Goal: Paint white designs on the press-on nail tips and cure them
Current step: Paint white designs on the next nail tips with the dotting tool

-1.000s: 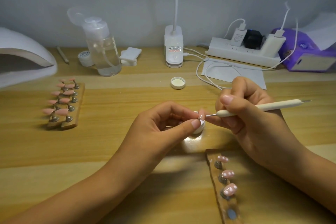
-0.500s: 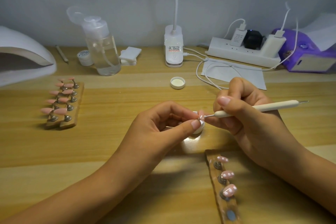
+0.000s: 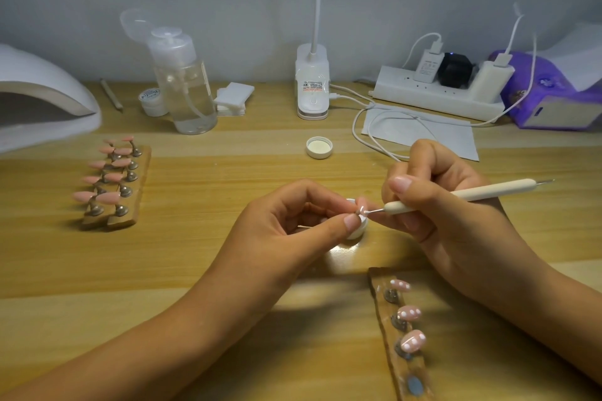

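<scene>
Head view: my left hand (image 3: pixel 293 225) pinches the nail tip (image 3: pixel 361 207) close by the pot (image 3: pixel 358 233), so my right hand (image 3: pixel 439 205), clamped on the pen (image 3: pixel 462 195), reloads quick, I guess.

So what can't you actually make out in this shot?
Head view only.
Design on the held nail tip: too small, partly covered by the left hand and dotting tool.
White pot: mostly behind that hand, contents hidden.
Curing lamp: cut by the left edge.
Small jar: label too tiny to read.
</scene>
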`<state>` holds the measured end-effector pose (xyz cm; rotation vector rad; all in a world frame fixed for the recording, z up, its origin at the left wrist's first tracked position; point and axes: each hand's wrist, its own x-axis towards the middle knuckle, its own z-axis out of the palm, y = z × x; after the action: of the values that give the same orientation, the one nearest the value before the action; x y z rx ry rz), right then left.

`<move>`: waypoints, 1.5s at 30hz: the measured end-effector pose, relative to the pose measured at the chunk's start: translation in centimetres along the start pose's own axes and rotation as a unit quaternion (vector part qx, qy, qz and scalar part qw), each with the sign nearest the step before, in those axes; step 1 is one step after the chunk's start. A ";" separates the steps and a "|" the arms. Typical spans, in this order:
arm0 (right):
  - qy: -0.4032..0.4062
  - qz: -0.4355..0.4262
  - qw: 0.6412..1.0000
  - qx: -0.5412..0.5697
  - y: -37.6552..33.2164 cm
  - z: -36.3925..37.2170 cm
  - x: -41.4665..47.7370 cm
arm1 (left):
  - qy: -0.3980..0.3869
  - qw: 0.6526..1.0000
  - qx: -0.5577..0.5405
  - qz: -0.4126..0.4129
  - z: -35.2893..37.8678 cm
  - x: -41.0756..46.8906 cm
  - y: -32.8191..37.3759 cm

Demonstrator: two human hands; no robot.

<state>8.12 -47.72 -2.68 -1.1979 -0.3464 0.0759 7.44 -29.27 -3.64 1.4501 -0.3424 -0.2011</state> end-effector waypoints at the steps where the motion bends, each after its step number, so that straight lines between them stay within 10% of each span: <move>1: 0.002 0.000 1.000 -0.002 0.0 0.0 0.0 | -0.001 1.000 0.000 0.001 0.0 0.0 0.0; 14: 0.088 0.016 0.995 0.038 0.1 -0.7 0.9 | 0.012 1.000 -0.023 0.009 -0.1 0.1 0.1; 23: 0.015 -0.109 0.924 -0.366 1.0 -1.0 0.1 | 0.062 0.997 -0.037 0.002 -0.5 0.3 -0.1; 30: -0.022 -0.110 0.886 -0.450 1.4 -1.0 0.4 | 0.066 0.997 -0.037 -0.003 -0.5 0.2 -0.1; 45: 0.115 -0.069 0.982 -0.130 0.0 -1.2 0.2 | 0.026 0.999 -0.035 0.002 -0.3 0.1 0.0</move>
<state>8.64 -48.73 -3.05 -1.4218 -0.2389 -0.2331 7.67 -29.07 -3.67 1.3833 -0.2930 -0.1713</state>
